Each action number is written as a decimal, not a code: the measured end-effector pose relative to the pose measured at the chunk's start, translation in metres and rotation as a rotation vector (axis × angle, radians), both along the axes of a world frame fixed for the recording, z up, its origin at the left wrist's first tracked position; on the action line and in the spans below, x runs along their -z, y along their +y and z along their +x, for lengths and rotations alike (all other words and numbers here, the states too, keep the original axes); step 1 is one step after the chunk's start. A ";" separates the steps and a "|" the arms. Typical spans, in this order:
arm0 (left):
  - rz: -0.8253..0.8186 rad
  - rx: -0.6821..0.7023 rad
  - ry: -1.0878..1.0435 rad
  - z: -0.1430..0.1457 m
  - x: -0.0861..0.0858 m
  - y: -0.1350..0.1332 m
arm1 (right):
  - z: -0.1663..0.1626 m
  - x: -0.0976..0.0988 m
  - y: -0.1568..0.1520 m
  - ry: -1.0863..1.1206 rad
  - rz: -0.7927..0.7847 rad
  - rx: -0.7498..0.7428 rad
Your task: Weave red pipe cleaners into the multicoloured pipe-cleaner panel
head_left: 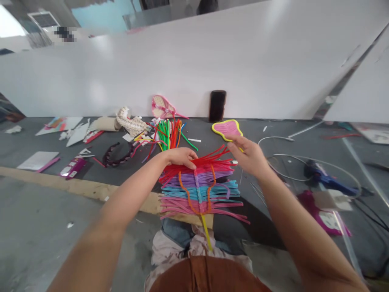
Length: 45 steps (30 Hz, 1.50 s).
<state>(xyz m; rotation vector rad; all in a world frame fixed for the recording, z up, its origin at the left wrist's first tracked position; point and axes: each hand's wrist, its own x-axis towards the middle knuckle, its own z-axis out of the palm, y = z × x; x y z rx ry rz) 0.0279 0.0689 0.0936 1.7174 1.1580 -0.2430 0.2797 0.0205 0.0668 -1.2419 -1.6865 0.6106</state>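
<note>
In front of me lies a flat piece made of rows of pipe cleaners [212,190], running from red through purple and blue to pink. A twisted spine runs down its middle, two wavy orange pipe cleaners [185,190] flank the spine, and a yellow stem [206,233] sticks out at the near end. My left hand [182,157] is closed on the red pipe cleaners [209,164] at the far end, near the spine. With fingers pinched, my right hand [247,154] holds the outer tips of some raised red strands.
Behind the piece are a bundle of green, red and orange pipe cleaners [170,132], a pink yellow-edged shape [227,129] and a phone [217,105] against the white partition [194,61]. A blue glue gun [328,178] with cables lies right; a dark braided band [117,154] lies left.
</note>
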 end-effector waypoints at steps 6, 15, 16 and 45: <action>-0.039 -0.107 -0.213 -0.018 -0.007 -0.006 | 0.016 0.029 -0.013 0.361 -0.243 0.010; -0.138 -0.198 -0.375 -0.043 -0.020 -0.011 | -0.003 0.042 0.000 0.650 -0.651 -0.191; -0.166 -0.196 -0.381 -0.044 -0.019 -0.011 | -0.008 0.040 0.002 0.641 -0.702 -0.219; 0.191 0.133 -0.026 -0.013 -0.029 -0.009 | -0.060 -0.073 -0.021 -0.886 0.142 -0.220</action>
